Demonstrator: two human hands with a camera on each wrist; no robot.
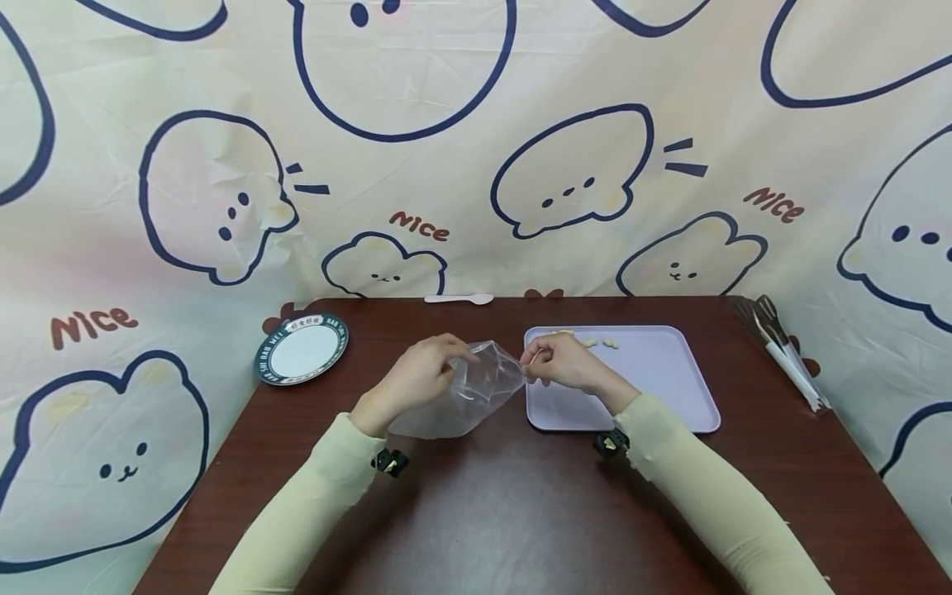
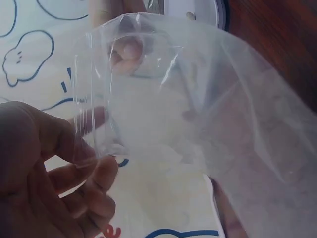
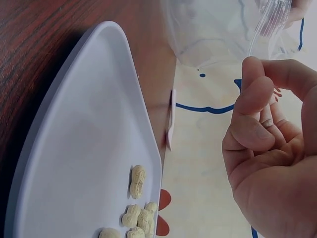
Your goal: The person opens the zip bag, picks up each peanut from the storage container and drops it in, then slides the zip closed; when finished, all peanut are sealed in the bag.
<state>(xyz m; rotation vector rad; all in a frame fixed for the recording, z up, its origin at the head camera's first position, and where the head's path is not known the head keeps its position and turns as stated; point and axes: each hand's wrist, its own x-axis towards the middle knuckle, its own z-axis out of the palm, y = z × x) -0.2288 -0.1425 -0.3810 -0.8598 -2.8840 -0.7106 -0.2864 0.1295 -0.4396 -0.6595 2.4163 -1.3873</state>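
A clear plastic zip bag (image 1: 476, 388) is held up between the two hands, its ridged mouth edge showing in the left wrist view. My left hand (image 1: 426, 372) pinches one side of that mouth (image 2: 91, 119) between thumb and fingers. On the opposite side, my right hand (image 1: 561, 361) pinches the bag's edge with thumb and forefinger, its other fingers curled in. That hand is over the left part of a pale lavender tray (image 1: 647, 380). Several unshelled peanuts (image 3: 141, 220) lie in the tray near its far edge, partly behind the right hand in the head view.
A white plate with a dark green patterned rim (image 1: 278, 376) is at the table's back left. A white plastic spoon (image 1: 459, 299) lies along the back edge. Tongs and a whisk-like utensil (image 1: 792, 364) are at the right edge. A cartoon-printed cloth (image 1: 461, 182) stands behind the table.
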